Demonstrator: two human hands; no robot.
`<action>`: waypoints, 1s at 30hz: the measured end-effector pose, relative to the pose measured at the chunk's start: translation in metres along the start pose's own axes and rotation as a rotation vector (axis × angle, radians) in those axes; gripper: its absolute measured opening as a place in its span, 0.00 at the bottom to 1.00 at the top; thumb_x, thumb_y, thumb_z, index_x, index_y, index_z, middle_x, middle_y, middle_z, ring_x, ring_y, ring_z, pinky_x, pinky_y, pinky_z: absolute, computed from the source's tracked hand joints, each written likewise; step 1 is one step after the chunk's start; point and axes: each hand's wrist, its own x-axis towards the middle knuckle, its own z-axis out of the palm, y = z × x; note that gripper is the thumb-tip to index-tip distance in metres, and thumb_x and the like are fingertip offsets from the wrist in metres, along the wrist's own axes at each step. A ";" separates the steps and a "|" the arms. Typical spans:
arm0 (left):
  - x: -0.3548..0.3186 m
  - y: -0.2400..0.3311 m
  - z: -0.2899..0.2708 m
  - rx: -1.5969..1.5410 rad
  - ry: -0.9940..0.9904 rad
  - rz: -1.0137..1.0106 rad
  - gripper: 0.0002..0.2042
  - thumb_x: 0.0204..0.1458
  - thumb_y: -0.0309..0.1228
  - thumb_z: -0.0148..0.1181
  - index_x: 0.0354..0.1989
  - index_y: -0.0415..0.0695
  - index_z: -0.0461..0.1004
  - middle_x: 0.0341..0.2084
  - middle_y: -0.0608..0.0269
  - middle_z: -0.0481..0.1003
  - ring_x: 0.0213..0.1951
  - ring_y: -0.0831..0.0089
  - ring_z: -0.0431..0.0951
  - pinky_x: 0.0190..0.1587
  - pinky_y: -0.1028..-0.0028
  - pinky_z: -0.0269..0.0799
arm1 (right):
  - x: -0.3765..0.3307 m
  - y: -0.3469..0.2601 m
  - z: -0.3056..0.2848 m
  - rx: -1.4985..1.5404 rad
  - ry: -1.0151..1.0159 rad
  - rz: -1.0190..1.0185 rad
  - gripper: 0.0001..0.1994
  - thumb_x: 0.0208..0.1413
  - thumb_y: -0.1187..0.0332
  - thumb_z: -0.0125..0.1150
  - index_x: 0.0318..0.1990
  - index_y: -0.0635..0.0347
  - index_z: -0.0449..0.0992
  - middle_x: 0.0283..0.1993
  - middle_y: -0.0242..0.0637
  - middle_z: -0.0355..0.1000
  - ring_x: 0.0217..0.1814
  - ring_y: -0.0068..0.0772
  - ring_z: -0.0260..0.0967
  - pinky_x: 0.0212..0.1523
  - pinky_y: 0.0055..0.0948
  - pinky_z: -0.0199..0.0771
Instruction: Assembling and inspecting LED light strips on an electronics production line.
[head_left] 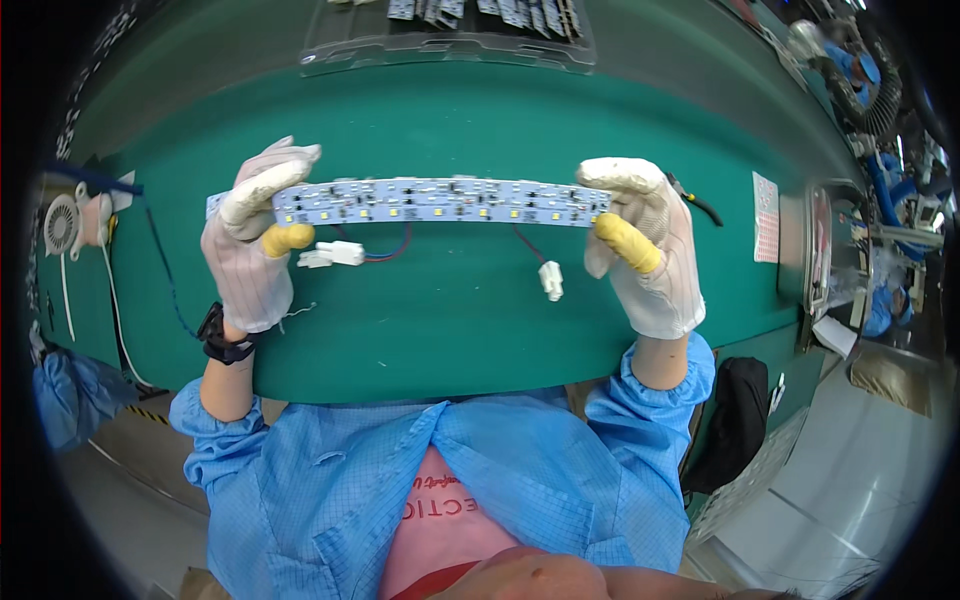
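A long white LED circuit board strip (440, 200) stretches level between my two hands, its face with small yellow LEDs and dark chips turned toward me. My left hand (262, 205), in a striped white glove with a yellow thumb cover, pinches the left end. Gripping the right end is my right hand (640, 225), gloved the same way. Below the strip hang thin red and blue wires with a white plug connector (338, 254) near my left hand and a smaller white connector (551, 281) further right. A short piece of the strip sticks out left of my left hand.
Beneath lies a green mat (430, 330). A clear plastic tray (450, 48) with several board strips stands at the far edge. Pliers (700, 205) lie beyond my right hand, near a labelled sheet (766, 217). A small white fan (63, 225) and a blue cord are at left.
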 end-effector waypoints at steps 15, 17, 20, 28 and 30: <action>0.004 0.022 0.001 0.128 -0.029 0.135 0.20 0.42 0.39 0.67 0.42 0.40 0.77 0.37 0.55 0.77 0.39 0.65 0.78 0.53 0.61 0.69 | 0.008 0.016 0.002 0.047 0.054 -0.009 0.17 0.54 0.68 0.61 0.49 0.68 0.69 0.25 0.32 0.68 0.19 0.17 0.60 0.22 0.16 0.56; 0.003 0.035 0.009 -0.053 0.118 -0.432 0.19 0.44 0.38 0.66 0.42 0.40 0.77 0.37 0.57 0.78 0.36 0.70 0.78 0.47 0.71 0.72 | 0.005 0.017 -0.002 0.032 0.004 -0.039 0.18 0.52 0.67 0.62 0.48 0.67 0.69 0.25 0.32 0.68 0.19 0.17 0.60 0.22 0.16 0.56; 0.006 0.024 -0.004 0.222 -0.037 -0.340 0.21 0.48 0.39 0.63 0.48 0.39 0.74 0.40 0.60 0.77 0.37 0.75 0.78 0.40 0.79 0.73 | -0.001 0.016 0.007 0.049 -0.027 -0.117 0.20 0.50 0.66 0.65 0.47 0.68 0.69 0.22 0.32 0.67 0.17 0.17 0.59 0.23 0.17 0.57; 0.002 0.017 -0.005 0.017 -0.022 -0.076 0.25 0.44 0.42 0.65 0.45 0.34 0.75 0.36 0.55 0.78 0.43 0.65 0.76 0.56 0.64 0.66 | 0.009 0.009 0.005 0.109 0.048 0.121 0.20 0.52 0.66 0.64 0.50 0.65 0.69 0.39 0.31 0.70 0.28 0.12 0.60 0.26 0.12 0.56; 0.002 0.017 -0.005 0.065 -0.053 -0.005 0.26 0.42 0.46 0.65 0.42 0.34 0.77 0.35 0.56 0.78 0.43 0.65 0.76 0.58 0.58 0.63 | 0.010 0.014 0.002 0.069 0.044 0.073 0.19 0.54 0.68 0.61 0.50 0.67 0.69 0.36 0.33 0.71 0.24 0.14 0.60 0.23 0.13 0.56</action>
